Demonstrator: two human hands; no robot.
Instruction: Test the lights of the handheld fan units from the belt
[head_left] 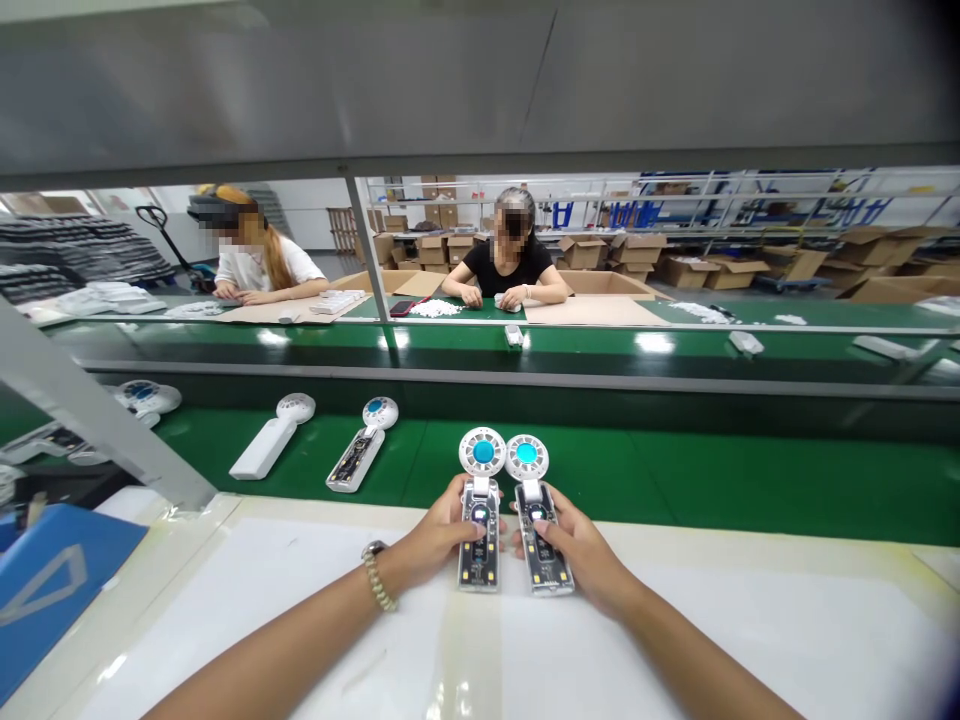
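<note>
My left hand (448, 528) is closed round a handheld fan (480, 565) with a white round head, a blue centre and an exposed circuit board in its handle. In my right hand (579, 545) is a second handheld fan (547, 570) of the same kind; its centre glows a brighter cyan. Both thumbs rest on the boards near small lit spots. The two heads sit side by side, close together, above the front edge of the green belt. Two more fans lie on the belt to the left: a white one (262, 447) and one showing its board (354, 460).
A white worktable (675, 640) lies under my forearms, with the green conveyor belt (720, 480) beyond it. At the left are a metal post (112, 400), a blue box (67, 580) and more fans. Two people sit across the line. A grey shelf (450, 80) hangs overhead.
</note>
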